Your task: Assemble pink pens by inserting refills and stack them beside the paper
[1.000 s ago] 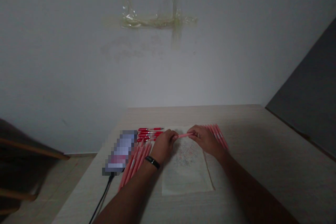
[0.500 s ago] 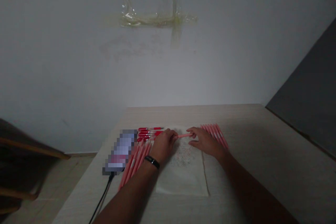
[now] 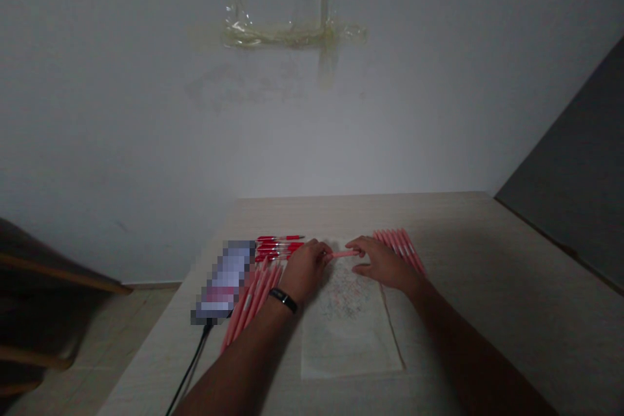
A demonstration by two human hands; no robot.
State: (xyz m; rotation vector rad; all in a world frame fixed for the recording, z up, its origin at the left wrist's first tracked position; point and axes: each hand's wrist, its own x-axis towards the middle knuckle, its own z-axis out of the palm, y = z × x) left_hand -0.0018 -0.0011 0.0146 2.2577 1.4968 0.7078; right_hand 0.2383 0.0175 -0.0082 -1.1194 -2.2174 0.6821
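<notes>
Light wood-grain tabletop (image 3: 487, 240), dim room: a pink pen (image 3: 344, 253) lies crosswise between a person's two bare hands, just above the far edge of a translucent paper sheet (image 3: 351, 338) printed with a faint, mottled pattern. The left hand (image 3: 305, 270) is closed around the pen's left end, its fingers curled over it. The right hand (image 3: 383, 265) meets the other end with its fingers spread and its thumb tucked low; whether it is gripping the pen cannot be told from this view. A black wristband (image 3: 283, 300) circles the left wrist.

Just left of the left hand, a small batch of red pens (image 3: 279, 248) lies side by side, roughly level with the pink pen. Below them, a fan of pink pens (image 3: 251, 305) slants toward the near edge of the table. A second row of pink pens (image 3: 400, 250) stands angled beyond the right hand. At far left, a pixelated, unreadable slab (image 3: 225, 279) trails a black cable (image 3: 192, 354) over the table's edge.

Strips of yellowed clear tape (image 3: 292, 36) cross the pale wall (image 3: 146, 130) ahead. Wooden chair rails (image 3: 49, 276) intrude at left, above a tiled floor (image 3: 131, 331), and a dark panel (image 3: 565, 162) leans in at right.
</notes>
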